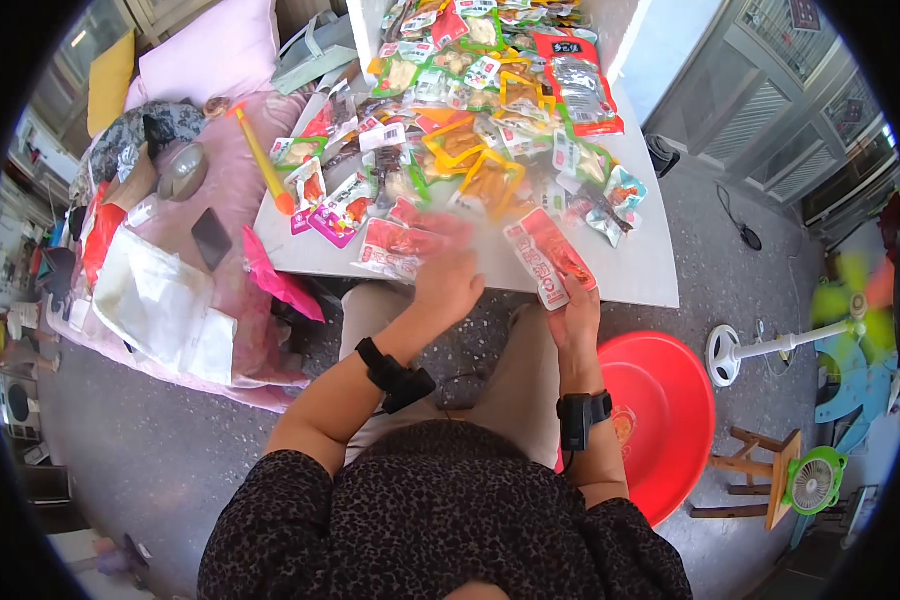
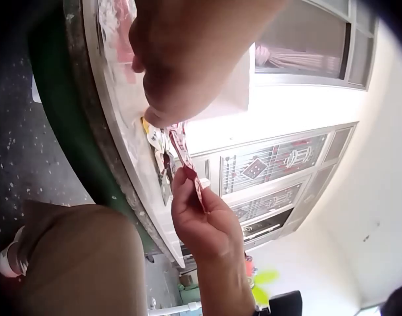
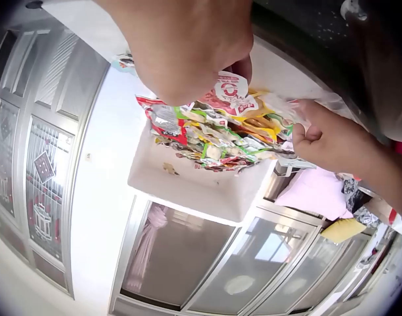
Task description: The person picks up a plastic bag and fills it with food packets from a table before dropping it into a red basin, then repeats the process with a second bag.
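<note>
My right hand pinches the lower end of a red-and-white packet, held tilted above the near table edge. In the left wrist view this packet appears nearly edge-on, between thumb and fingers of the right hand. My left hand, slightly blurred, is beside flat red-and-white packets at the table's near edge. The right wrist view shows the left hand with its index finger extended and thumb apart; whether it touches a packet is unclear.
Many colourful food packets cover the table, piled up towards a white box behind. A pink-covered bed stands left, with a yellow-orange stick near the table. Right of the legs are a red basin and wooden stool.
</note>
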Demonstrator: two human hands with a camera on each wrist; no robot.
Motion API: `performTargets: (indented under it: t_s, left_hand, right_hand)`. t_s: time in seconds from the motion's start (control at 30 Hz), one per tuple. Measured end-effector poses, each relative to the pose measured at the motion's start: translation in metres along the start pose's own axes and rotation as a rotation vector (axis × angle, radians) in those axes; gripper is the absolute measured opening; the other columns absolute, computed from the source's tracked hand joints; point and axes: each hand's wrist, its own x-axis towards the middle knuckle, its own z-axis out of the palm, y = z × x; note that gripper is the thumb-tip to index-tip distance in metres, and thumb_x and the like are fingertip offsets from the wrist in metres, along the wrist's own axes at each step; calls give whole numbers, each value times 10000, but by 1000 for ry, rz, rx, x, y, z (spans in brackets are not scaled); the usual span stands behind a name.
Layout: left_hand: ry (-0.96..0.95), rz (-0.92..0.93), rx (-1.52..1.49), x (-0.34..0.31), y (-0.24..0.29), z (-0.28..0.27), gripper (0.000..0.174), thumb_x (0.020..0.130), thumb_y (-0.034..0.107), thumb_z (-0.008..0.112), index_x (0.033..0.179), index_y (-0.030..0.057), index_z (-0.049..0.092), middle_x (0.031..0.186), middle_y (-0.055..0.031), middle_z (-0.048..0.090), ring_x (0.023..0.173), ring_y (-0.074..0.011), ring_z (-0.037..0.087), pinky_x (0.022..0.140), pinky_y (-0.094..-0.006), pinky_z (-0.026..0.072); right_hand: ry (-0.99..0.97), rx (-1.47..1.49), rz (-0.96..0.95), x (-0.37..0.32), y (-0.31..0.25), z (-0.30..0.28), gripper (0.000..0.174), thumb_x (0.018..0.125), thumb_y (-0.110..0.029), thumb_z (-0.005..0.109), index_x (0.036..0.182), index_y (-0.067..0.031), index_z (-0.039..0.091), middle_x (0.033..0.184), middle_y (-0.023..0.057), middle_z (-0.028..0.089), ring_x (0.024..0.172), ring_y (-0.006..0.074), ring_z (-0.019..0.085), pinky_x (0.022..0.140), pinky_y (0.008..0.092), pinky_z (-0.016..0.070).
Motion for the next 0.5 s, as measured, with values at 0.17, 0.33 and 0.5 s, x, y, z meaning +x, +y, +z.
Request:
performTargets:
  t_s: [0.17, 0.33, 0.5]
  left_hand:
    - [-46, -85, -4, 1, -1, 0, 301, 665, 240, 564, 842, 15, 473, 808, -164, 493, 754, -327, 508, 632, -404, 424]
    - [-76, -67, 9, 4, 8, 4, 251, 682, 224, 533, 795, 10, 466, 821, -166, 501, 762, -328, 505, 628, -405, 423]
    - [-27, -115, -69, 5, -4, 19, 146, 704, 159, 473, 742, 17, 474, 780, -169, 502, 726, -332, 504, 604, -411, 413]
  right_hand:
    - [13, -64, 62, -7, 8, 1, 287, 797, -2, 350, 1076, 17, 411, 1057, 133, 488, 908, 215, 524, 726, 307, 453]
    - [-34, -121, -32, -7, 14, -3, 287, 792, 2, 352, 1070, 13, 419, 1049, 130, 490, 909, 210, 521, 733, 308, 451]
    - [-25, -84, 41, -10, 14, 0, 273, 788, 9, 357, 1052, 19, 427, 1025, 135, 497, 903, 220, 523, 752, 317, 444]
